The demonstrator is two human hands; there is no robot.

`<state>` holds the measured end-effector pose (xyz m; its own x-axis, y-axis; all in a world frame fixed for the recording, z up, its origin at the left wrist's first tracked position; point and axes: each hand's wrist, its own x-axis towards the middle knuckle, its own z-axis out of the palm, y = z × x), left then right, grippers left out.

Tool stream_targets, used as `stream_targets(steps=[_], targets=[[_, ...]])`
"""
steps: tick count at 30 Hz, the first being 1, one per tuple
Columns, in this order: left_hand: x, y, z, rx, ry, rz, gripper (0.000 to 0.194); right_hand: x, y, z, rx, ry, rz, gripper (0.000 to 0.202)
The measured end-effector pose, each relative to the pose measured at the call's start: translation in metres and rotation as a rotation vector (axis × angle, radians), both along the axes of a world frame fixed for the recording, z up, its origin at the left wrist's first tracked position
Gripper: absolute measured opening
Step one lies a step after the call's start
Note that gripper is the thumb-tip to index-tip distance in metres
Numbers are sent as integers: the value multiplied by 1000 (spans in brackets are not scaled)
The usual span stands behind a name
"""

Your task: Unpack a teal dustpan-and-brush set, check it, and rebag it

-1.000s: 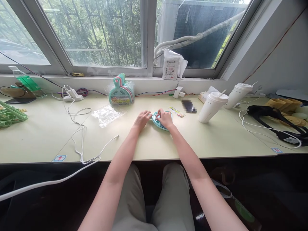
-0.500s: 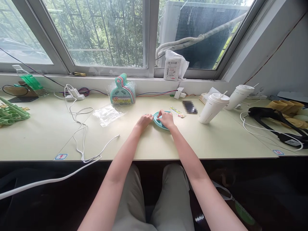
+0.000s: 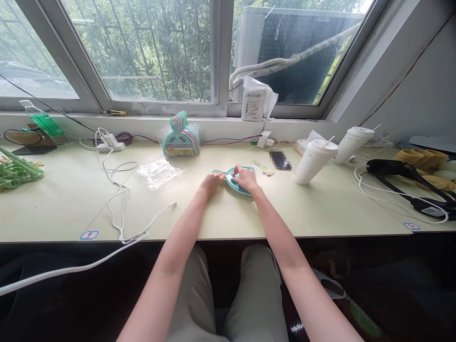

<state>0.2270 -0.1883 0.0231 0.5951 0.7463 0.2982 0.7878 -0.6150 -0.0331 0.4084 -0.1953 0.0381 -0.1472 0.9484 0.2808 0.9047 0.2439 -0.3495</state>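
Note:
A flat teal plastic paddle-shaped piece [image 3: 236, 185] lies on the pale green table [image 3: 320, 209], its short handle pointing left. My left hand [image 3: 211, 183] rests at the handle end with fingertips on it. My right hand [image 3: 244, 177] lies over the round part, fingers curled onto its top. Behind them, by the window ledge, a clear bag holding several similar coloured paddles [image 3: 181, 136] stands upright. An empty clear plastic wrapper [image 3: 157, 169] lies to the left of my hands.
Two white lidded cups with straws [image 3: 314, 160] [image 3: 348, 143] stand on the right, past a small printed card [image 3: 262, 166]. A white charging cable [image 3: 119, 199] trails off the table's front edge. Black and yellow gear [image 3: 409, 178] sits far right, green pegs [image 3: 16, 171] far left.
The teal piece has turned slightly, so its handle now shows to the left of my left hand's fingertips. Both hands stay on it in nearly the same place.

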Motion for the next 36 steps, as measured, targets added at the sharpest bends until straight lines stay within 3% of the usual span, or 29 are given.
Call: stream_targets(steps=[3, 7, 8, 10, 13, 15, 18, 20, 22, 25, 27, 30, 34, 36], targets=[[-3, -1, 2, 33, -198, 34, 30, -6, -5, 2, -12, 56, -37, 24], [3, -3, 13, 100, -783, 186, 39, -21, -13, 5, 63, 278, -160, 26], [6, -4, 16, 25, -933, 215, 43, -25, -14, 4, 114, 335, -195, 26], [15, -7, 21, -298, -1103, 198, 47, -30, -15, 3, 217, 421, -240, 25], [23, -9, 23, -804, -1121, 96, 49, -25, -7, 1, 291, 504, -200, 24], [20, -8, 21, -890, -1191, 92, 47, -8, 2, 0, 304, 549, -224, 23], [6, 1, 18, -829, -1365, 182, 40, 31, 13, -2, 316, 455, -474, 31], [-5, 8, 17, -775, -1457, 243, 36, 50, 14, -5, 187, 268, -619, 37], [-15, 14, 16, -710, -1538, 296, 32, 52, 12, -8, 18, 97, -670, 38], [-24, 21, 16, -614, -1620, 374, 26, 21, 3, -7, -103, -62, -537, 32], [-29, 24, 15, -574, -1645, 420, 24, -8, -4, -2, -79, -127, -381, 29], [-33, 29, 11, -555, -1664, 502, 22, -37, -13, 5, -29, -160, -277, 29], [-37, 34, 3, -538, -1677, 628, 18, -30, -10, 2, 93, -98, -192, 38], [-38, 37, -1, -511, -1668, 690, 15, -18, -3, -7, 40, -73, -168, 41]])
